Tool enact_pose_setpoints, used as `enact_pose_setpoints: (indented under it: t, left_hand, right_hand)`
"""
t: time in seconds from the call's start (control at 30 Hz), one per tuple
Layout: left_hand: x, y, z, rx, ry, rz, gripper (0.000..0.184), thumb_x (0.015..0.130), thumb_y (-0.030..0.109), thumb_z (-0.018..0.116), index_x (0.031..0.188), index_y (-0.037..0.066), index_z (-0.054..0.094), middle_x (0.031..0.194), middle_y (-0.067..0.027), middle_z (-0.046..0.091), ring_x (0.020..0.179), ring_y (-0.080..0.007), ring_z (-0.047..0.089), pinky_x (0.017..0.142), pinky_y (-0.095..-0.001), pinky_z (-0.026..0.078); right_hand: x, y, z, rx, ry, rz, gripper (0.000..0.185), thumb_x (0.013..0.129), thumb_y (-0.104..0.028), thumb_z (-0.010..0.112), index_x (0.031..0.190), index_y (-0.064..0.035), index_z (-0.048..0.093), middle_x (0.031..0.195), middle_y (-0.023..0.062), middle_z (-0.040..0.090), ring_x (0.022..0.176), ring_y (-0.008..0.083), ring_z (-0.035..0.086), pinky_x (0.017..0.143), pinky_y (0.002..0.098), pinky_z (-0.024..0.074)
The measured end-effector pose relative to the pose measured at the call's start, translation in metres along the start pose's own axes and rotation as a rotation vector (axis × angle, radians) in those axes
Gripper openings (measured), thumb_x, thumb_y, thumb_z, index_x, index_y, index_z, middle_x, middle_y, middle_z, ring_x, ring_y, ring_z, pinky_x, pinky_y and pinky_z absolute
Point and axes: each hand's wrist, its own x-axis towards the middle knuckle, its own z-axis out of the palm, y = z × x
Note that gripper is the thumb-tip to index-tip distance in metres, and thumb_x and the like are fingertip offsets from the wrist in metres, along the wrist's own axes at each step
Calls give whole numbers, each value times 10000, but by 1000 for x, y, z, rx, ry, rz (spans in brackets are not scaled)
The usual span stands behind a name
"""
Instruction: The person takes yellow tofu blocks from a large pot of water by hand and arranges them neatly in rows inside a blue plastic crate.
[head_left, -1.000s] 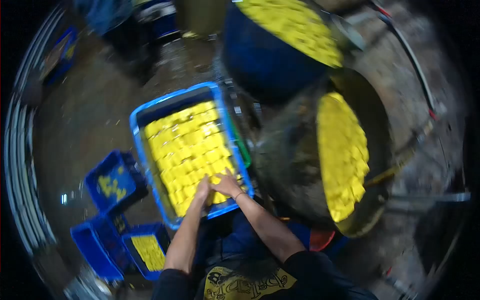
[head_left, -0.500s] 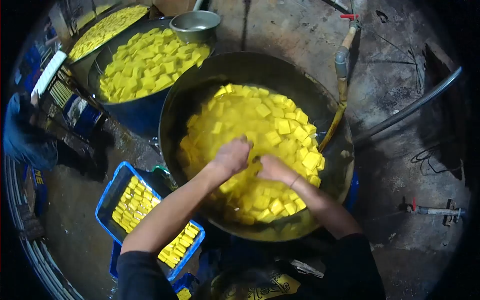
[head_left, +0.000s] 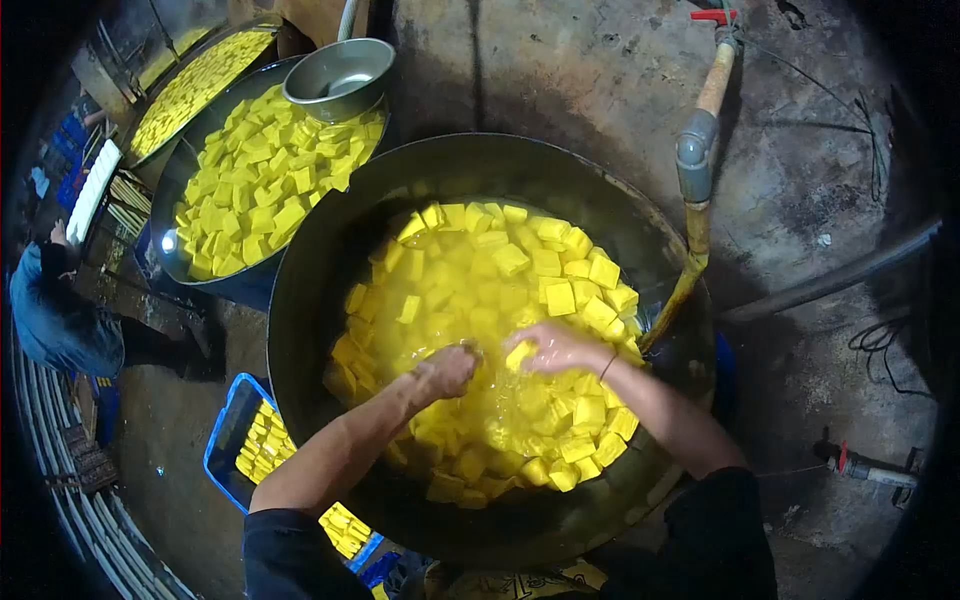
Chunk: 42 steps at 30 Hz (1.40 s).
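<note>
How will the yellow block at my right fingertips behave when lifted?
The yellow block probably feels slippery, given the cloudy liquid around it. It likely won't roll: nearby blocks have flat faces. Their straight edges suggest some stiffness.

I can't see the fingertips of my left hand (head_left: 452, 370), so I can't tell if they hold anything. My right hand (head_left: 558, 348) hides part of a yellow block (head_left: 520, 355). Cloudy water (head_left: 455, 315) blurs the deeper blocks around my hands. My left arm (head_left: 345, 428) covers the middle of a blue crate (head_left: 226, 430). Far up and left of my hands, a metal bowl (head_left: 340, 80) hides some blocks. Below my hands, my shirt print (head_left: 525, 583) is cut off.
</note>
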Motion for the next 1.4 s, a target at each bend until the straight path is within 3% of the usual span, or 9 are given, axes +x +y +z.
enact_pose_setpoints:
  t: [0.17, 0.23, 0.53, 0.6, 0.77, 0.9, 1.1, 1.27, 1.4]
  left_hand:
    - [30, -14, -43, 31, 72, 97, 286, 784, 17, 549, 1063, -5, 611, 1184, -268, 560, 1082, -408, 560, 921, -439, 470]
    - [59, -51, 10, 71, 286, 224, 258, 764, 33, 558, 1010, -10, 620, 1183, -259, 575, 1080, -378, 573, 928, -431, 468]
    - [47, -31, -31, 12, -103, -81, 331, 786, 76, 599, 1109, 9, 622, 1077, -226, 630, 991, -358, 608, 907, -383, 498]
    - [45, -59, -13, -332, 417, 150, 445, 758, 161, 677, 1199, 129, 630, 1161, -164, 619, 1019, -334, 609, 897, -378, 512]
    - [40, -32, -41, -1346, 613, -198, 478, 758, 6, 552, 1232, 66, 559, 1204, -81, 553, 1047, -267, 561, 917, -429, 491]
    - [65, -16, -37, -2191, 828, -68, 296, 880, 240, 505, 1074, 26, 569, 1090, -100, 595, 946, -258, 589, 911, -442, 484]
    - [93, -1, -29, -2468, 1225, 67, 273, 914, 276, 458, 1020, 51, 572, 935, -98, 631, 894, -244, 604, 829, -387, 502]
    - [82, 26, -45, -2521, 1293, 148, 287, 907, 279, 465, 1053, 54, 566, 995, -100, 630, 940, -261, 605, 879, -402, 499]
    - [67, 26, -53, -2772, 1429, 253, 317, 857, 321, 500, 1048, 87, 597, 999, -83, 635, 923, -275, 610, 867, -449, 504]
  right_hand:
    - [46, 9, -77, 184, 183, 259, 296, 775, -217, 666, 1018, -56, 618, 776, 64, 585, 655, 191, 611, 534, 377, 548]
    - [82, 12, -66, -538, 378, 314, 264, 803, -171, 637, 1030, -36, 622, 900, 121, 616, 803, 287, 645, 655, 435, 553]
    - [143, 17, -30, -605, 515, 518, 276, 806, -108, 620, 1063, -9, 644, 1094, 164, 630, 1043, 319, 612, 843, 423, 508]
    - [128, 56, -42, -150, 526, 335, 450, 744, -138, 701, 1144, 51, 618, 1106, 207, 650, 1079, 289, 619, 918, 373, 491]
    - [71, 56, -56, 644, 494, 120, 543, 805, -99, 713, 1285, 55, 513, 1231, 118, 599, 1104, 213, 580, 948, 298, 459]
    - [59, 9, -30, 1092, 344, 95, 420, 811, -99, 744, 1177, 21, 576, 1043, 95, 647, 929, 142, 623, 811, 263, 514]
    - [73, -27, -8, 429, 578, 47, 314, 828, -116, 720, 1079, -2, 569, 984, 59, 620, 890, 115, 568, 783, 275, 468]
    - [80, -60, -13, -129, 753, -219, 366, 867, -219, 687, 1126, 4, 557, 1110, 165, 572, 1082, 334, 530, 938, 379, 427]
    - [117, -60, -21, 175, 289, -204, 500, 965, -431, 516, 1207, -2, 600, 1284, 184, 579, 1226, 280, 513, 1020, 388, 391]
